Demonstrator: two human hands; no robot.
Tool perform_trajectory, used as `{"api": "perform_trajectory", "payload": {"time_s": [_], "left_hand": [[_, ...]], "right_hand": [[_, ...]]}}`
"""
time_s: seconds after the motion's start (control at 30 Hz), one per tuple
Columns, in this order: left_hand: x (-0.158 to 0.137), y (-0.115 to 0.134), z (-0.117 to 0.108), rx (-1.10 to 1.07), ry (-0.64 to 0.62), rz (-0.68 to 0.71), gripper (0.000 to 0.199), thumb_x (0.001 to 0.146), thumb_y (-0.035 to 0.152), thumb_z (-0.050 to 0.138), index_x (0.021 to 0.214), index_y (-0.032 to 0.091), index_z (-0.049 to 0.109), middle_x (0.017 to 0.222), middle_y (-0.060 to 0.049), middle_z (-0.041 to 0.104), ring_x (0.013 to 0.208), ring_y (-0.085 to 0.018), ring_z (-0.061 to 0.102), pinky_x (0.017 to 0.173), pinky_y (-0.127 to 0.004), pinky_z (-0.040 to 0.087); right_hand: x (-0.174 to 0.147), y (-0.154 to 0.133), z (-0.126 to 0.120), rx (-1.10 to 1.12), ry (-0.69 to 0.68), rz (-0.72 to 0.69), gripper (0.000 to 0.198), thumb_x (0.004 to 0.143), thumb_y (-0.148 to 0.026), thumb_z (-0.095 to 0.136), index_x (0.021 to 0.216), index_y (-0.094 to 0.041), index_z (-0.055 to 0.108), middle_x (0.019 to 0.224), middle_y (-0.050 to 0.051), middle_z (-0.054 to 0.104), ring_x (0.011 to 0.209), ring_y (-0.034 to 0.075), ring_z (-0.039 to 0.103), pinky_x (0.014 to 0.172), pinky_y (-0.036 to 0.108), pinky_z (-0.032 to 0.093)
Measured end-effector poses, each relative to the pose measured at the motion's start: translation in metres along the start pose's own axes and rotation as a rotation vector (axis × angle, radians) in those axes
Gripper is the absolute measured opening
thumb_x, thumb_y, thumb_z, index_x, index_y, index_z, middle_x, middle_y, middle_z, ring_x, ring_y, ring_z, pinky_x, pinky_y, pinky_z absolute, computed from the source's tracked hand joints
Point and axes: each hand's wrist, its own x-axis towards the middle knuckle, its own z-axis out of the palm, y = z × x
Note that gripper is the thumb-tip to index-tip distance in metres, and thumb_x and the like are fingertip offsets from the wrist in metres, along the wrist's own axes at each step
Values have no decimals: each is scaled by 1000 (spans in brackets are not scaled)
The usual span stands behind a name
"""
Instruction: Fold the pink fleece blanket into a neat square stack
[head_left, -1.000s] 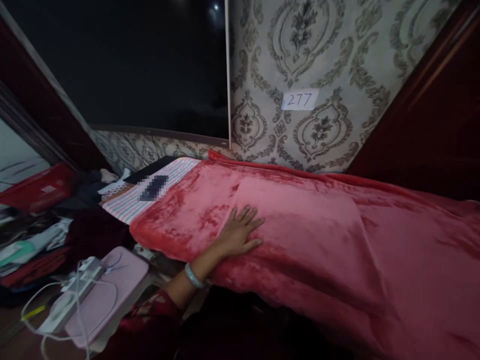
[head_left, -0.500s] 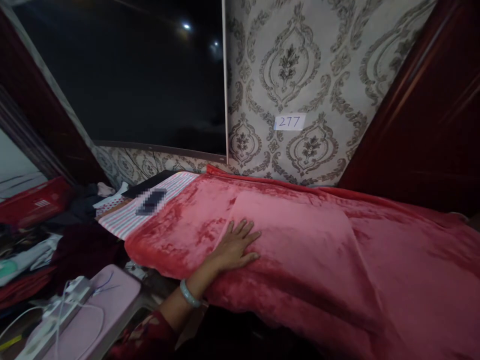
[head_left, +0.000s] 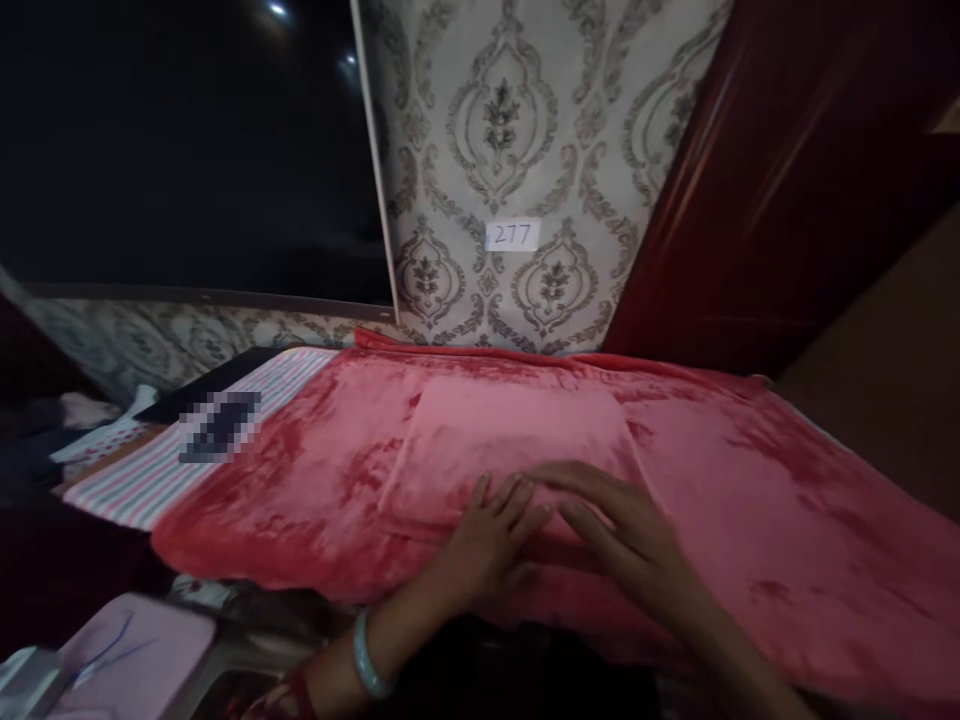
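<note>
A folded pink plush cloth [head_left: 517, 410] lies on a red-pink plush blanket [head_left: 720, 520] spread over a surface against the wall. My left hand [head_left: 491, 545], with a pale bangle on its wrist, rests on the cloth's near part with fingers stretched out. Close beside it, my right hand [head_left: 630, 530] is also on or just over the near part, its fingers extended and thumb apart. The two hands almost meet at the fingertips. Both palms are hidden, and the near edge of the cloth is partly covered by the hands.
A striped cloth [head_left: 142, 490] with a blurred-out dark object [head_left: 221, 425] lies at the left. A pink stool-like top [head_left: 142, 650] stands at lower left. Behind are a large dark screen [head_left: 187, 150], patterned wallpaper [head_left: 499, 120] and a paper marked 277 [head_left: 512, 235].
My right hand has come into view beside the left. The pink cloth's near part, which ran down towards the blanket's front, now appears folded back. The view has turned right.
</note>
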Motion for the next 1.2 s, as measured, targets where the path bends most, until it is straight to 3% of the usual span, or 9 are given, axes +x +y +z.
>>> {"api": "perform_trajectory", "payload": {"time_s": [0.13,0.23,0.33,0.4,0.53,0.6,0.93,1.07,1.2], "left_hand": [[-1,-2,20,69,56,11,81,92,48,62,161,23,27,161,-15,40,153,-35,27,124,-65,15],[-5,-1,24,112,76,3,81,90,42,65,161,27,27,165,-12,32,154,-34,24,123,-63,17],[-7,1,23,121,51,-9,79,88,36,67,159,30,32,167,-10,28,155,-34,22,122,-64,20],[-7,1,22,124,45,-9,80,87,34,67,159,31,32,168,-9,26,154,-34,24,121,-64,22],[-8,-1,25,141,72,-10,85,85,32,68,160,32,29,169,-7,24,154,-35,24,121,-63,24],[-9,-2,26,146,80,-3,86,84,31,67,161,31,28,169,-7,23,154,-35,24,121,-62,25],[-6,-4,26,216,162,44,74,89,29,60,158,28,35,168,-8,27,154,-35,23,120,-63,24],[-5,-7,27,240,197,52,73,88,25,60,157,27,37,166,-9,31,153,-35,26,120,-61,23],[8,1,25,214,185,37,70,89,26,57,156,21,38,162,-14,38,151,-36,31,121,-62,22]], "right_hand": [[33,41,28,-211,-393,-21,49,104,-34,39,151,-27,50,158,9,45,149,28,36,119,54,34],[59,79,42,-310,-602,-70,56,103,-41,43,157,-29,38,166,7,30,156,29,20,122,62,19],[82,120,39,-381,-589,-36,60,104,-48,40,160,-30,30,169,8,21,157,29,14,121,64,15],[96,146,31,-441,-544,79,60,104,-49,38,160,-29,30,169,9,21,156,31,18,120,65,17],[112,186,23,-466,-493,350,59,105,-49,30,158,-24,38,163,11,37,149,31,35,119,61,26],[111,196,25,-455,-464,393,58,105,-48,27,156,-23,41,160,11,43,146,29,40,118,57,30],[114,180,19,-441,-440,474,59,106,-46,29,159,-21,34,164,10,35,152,27,30,122,51,23],[101,146,10,-397,-477,505,60,106,-49,31,161,-26,31,169,12,21,155,33,19,121,61,20],[57,102,8,-316,-509,363,58,106,-50,33,161,-30,31,170,10,18,156,33,16,121,61,19]]}}
